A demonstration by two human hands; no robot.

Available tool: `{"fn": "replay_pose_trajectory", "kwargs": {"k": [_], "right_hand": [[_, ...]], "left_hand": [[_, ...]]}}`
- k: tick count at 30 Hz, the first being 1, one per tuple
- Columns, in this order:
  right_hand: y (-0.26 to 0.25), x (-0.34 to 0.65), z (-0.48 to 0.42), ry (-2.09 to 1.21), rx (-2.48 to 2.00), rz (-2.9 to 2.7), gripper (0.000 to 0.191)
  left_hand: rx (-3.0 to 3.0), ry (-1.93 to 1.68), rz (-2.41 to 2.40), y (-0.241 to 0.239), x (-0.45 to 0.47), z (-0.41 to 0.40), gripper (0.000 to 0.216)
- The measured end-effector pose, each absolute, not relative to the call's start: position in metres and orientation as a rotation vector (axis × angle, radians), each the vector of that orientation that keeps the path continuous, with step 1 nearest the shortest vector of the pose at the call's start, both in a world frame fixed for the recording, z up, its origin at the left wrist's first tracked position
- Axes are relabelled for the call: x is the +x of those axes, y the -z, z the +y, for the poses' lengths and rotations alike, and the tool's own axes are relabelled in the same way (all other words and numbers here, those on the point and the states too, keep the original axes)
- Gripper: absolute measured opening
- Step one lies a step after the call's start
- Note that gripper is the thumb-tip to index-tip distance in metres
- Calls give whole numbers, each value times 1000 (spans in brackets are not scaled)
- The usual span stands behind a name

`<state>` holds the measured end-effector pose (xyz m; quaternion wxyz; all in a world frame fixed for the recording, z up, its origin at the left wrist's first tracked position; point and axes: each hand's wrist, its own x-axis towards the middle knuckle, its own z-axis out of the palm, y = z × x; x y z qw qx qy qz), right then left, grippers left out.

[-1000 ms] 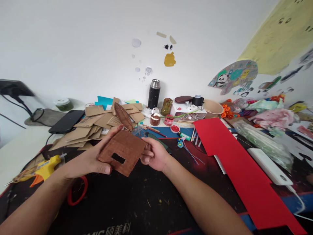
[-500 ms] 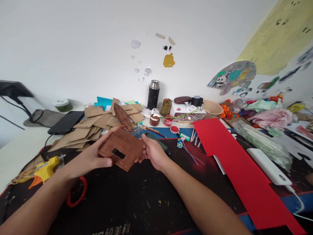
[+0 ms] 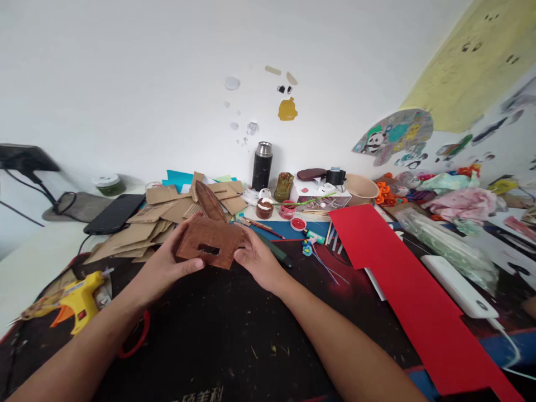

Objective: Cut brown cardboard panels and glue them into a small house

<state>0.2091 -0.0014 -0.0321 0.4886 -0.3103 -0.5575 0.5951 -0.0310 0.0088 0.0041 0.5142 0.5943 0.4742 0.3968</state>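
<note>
Both of my hands hold a brown painted cardboard panel (image 3: 211, 237) with a small rectangular window cut in it, low over the black desk mat (image 3: 218, 335). My left hand (image 3: 165, 265) grips its left edge, thumb along the lower side. My right hand (image 3: 257, 259) pinches its right edge. The panel lies nearly flat, tipped away from me. Just behind it rests a brown leaf-shaped cardboard piece (image 3: 209, 200) on a heap of plain cardboard scraps (image 3: 154, 220).
A yellow glue gun (image 3: 77, 298) and a red ring (image 3: 138, 340) lie at the left. A large red card sheet (image 3: 402, 285) covers the right side. A black flask (image 3: 262, 166), small paint pots (image 3: 288, 209), brushes, a phone (image 3: 113, 213) and craft clutter line the back.
The panel has tipped from facing me to lying almost flat and has moved away and down toward the mat, with both hands still on it.
</note>
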Motion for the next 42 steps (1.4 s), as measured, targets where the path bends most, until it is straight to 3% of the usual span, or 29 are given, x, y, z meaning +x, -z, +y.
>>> {"fn": "replay_pose_trajectory", "kwargs": {"k": [4,15,24,37,42], "right_hand": [[37,209,-1,-1407,-819,-1434,110],[38,208,-3,-1408,-881,-1492,130],[32,209,-5,-1360,-914,-1552,111],[23,214,-12,-1076,-1187,-1940,117],[20,215,-13,-1010,-1253,-2012,111]], "left_hand": [[1450,-1009,1113,3,-26,8,136],[1440,-998,1092,11,-25,12,132],[1469,-940,1092,14,-34,17,135],[1752,-673,935,9,-64,26,114],[2007,-598,966,18,-65,28,110]]}}
